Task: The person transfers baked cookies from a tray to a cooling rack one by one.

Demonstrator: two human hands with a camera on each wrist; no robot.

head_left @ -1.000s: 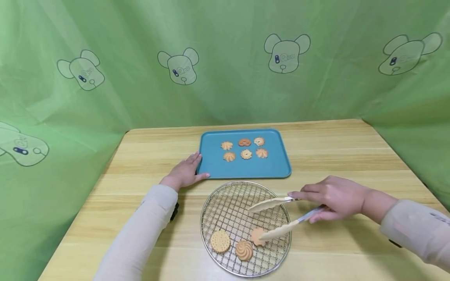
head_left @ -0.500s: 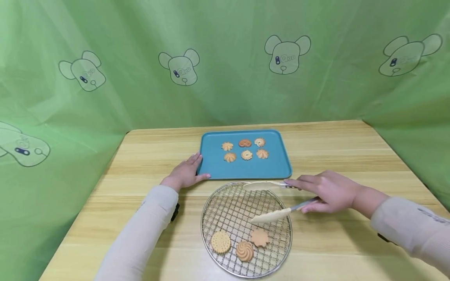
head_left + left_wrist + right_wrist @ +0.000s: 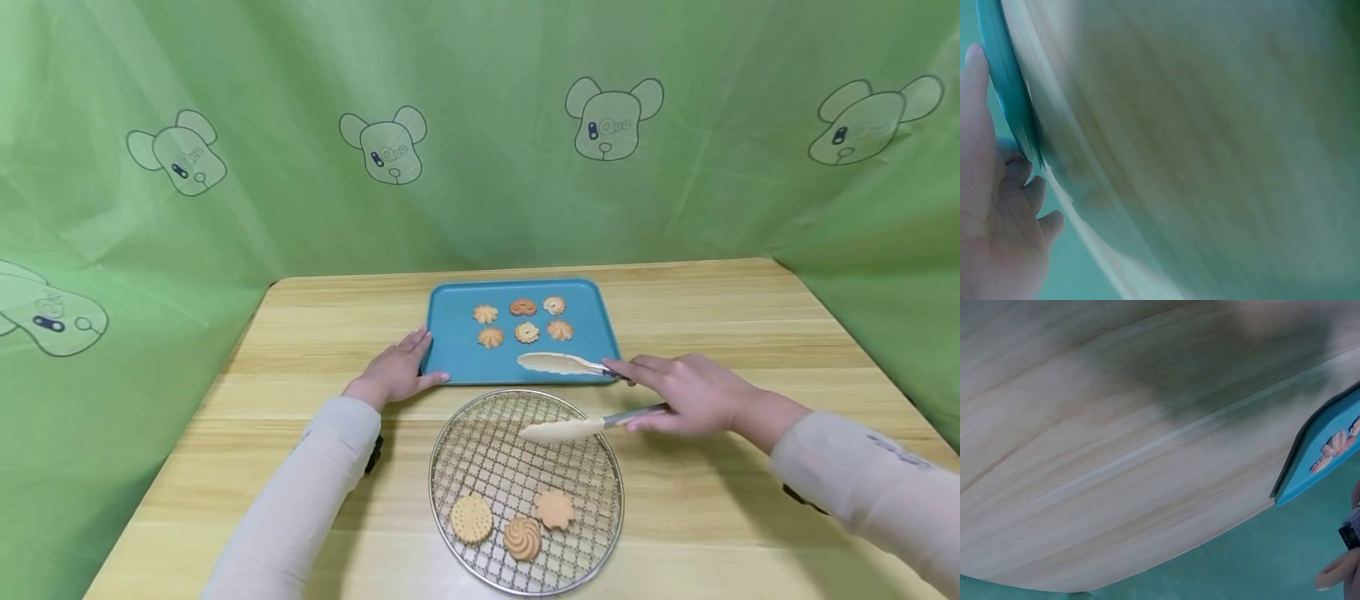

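Observation:
My left hand [image 3: 395,371] rests at the near left corner of the blue tray [image 3: 453,362], fingers extended along its side and thumb touching the front rim. In the left wrist view, that hand [image 3: 997,206] lies against the tray edge [image 3: 1007,75]. My right hand [image 3: 693,392] holds tongs [image 3: 562,430] with spread cream tips and nothing between them. One tip is over the tray's front part, the other above the round wire rack [image 3: 487,454]. Several cookies [image 3: 527,332] lie on the tray in two rows.
On the rack's near part lie a dotted round cookie [image 3: 471,518], a swirled cookie [image 3: 522,538] and a flower-shaped cookie [image 3: 554,508]. Rack and tray stand on a wooden table [image 3: 720,325]. A green curtain [image 3: 480,217] with bear drawings surrounds it.
My right hand has carried the tongs forward, away from the flower-shaped cookie on the rack and toward the tray. The left hand has stayed at the tray corner.

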